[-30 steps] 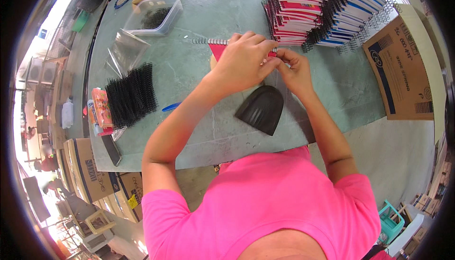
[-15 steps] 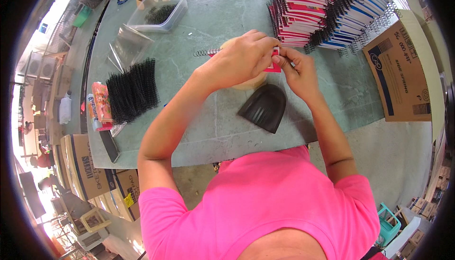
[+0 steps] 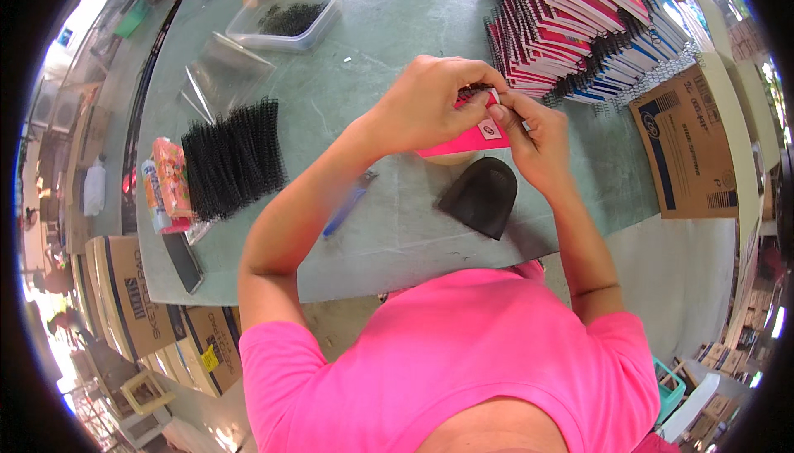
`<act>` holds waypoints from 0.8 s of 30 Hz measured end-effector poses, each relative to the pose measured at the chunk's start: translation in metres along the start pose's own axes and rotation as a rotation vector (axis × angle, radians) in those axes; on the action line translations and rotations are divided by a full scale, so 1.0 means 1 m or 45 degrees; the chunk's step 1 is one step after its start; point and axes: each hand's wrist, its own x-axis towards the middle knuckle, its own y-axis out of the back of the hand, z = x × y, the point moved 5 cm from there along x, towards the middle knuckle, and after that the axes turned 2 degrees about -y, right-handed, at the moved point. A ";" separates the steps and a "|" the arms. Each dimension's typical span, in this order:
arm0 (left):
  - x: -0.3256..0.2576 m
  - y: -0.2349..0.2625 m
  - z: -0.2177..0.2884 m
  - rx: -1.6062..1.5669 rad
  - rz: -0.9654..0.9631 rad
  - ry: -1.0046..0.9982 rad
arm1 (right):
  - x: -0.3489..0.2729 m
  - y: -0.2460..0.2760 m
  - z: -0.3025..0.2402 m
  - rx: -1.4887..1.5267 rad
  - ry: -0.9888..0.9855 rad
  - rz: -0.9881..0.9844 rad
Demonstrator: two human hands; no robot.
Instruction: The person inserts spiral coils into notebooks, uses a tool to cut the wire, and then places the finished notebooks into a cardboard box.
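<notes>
A small notebook with a pink-red cover (image 3: 463,144) and a dark coil along its top edge is held up over the table. My left hand (image 3: 426,106) is closed on it from the left, hiding much of the cover and coil. At the upper right corner the fingers of my right hand (image 3: 538,132) pinch the notebook, close to the coil's end; what exactly lies between the fingertips is hidden. Under the notebook shows part of a pale round object (image 3: 453,158). Nearer me rests a dark, dome-shaped piece (image 3: 481,198). A blue pen-like tool (image 3: 346,209) lies beside my left forearm.
Stacks of spiral notebooks with red covers (image 3: 550,35) and blue covers (image 3: 633,64) stand far right, beside a cardboard box (image 3: 685,143). At left lie a bundle of black coils (image 3: 231,159), clear plastic sheets (image 3: 217,77) and a tub of coils (image 3: 322,33).
The notebook has been tilted so more of its cover shows, and its coil no longer sticks out left of my left hand. My right hand has shifted slightly right; the blue tool has come into view.
</notes>
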 end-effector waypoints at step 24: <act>0.088 0.027 0.122 0.260 0.655 -0.738 | -0.045 0.132 -0.016 0.613 0.125 0.678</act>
